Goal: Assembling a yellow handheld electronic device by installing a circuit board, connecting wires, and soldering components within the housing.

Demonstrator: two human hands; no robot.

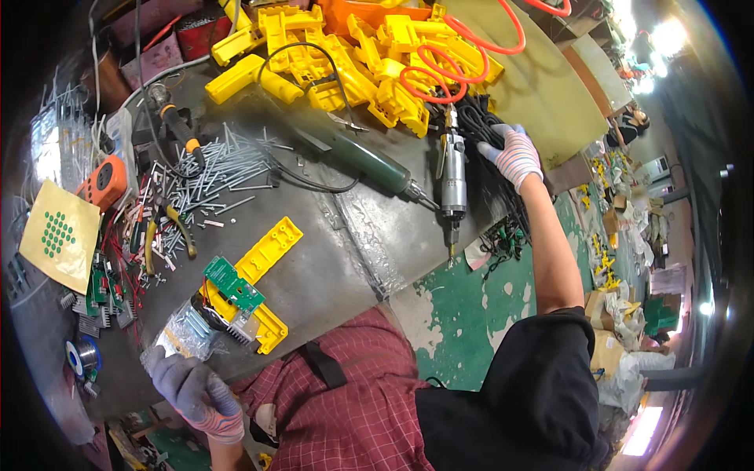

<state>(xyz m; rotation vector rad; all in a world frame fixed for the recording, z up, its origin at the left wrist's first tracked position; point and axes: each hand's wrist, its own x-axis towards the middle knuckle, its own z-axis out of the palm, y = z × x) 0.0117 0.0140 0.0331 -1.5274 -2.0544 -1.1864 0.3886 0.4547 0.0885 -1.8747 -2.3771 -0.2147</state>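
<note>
Left hand: the gloved left hand [192, 392], lower left of the frame, has bent fingers at the near edge of a clear plastic pouch [187, 336]; whether they pinch the film or only rest against it, I cannot tell.
Right hand: the gloved right hand [516, 157], upper right of centre, lies over a bundle of black cables [477, 122], thumb and forefinger parted; how firmly it closes on them cannot be told.
Black cables: limp and springy by the look of them, prone to tangling; probably best taken around several strands at once, away from the looped ends.
Plastic pouch: thin, slick film, likely light (the contents may add some weight); a gathered corner should hold better than the flat face.
Circuit board: the green circuit board [234, 284], left of centre at the bottom, lies across a yellow plastic housing [271, 250]; probably light, stiff and fragile, so hold it by the edges.
Yellow housing: rigid, light-looking plastic; its outer walls offer the safest hold.
Nearby: a silver pneumatic screwdriver [453, 179] lies just left of the cables.
Hard to see: glare blurs what is inside the pouch; the right fingertips are lost among the dark strands; the wiring under the board is mostly covered.
</note>
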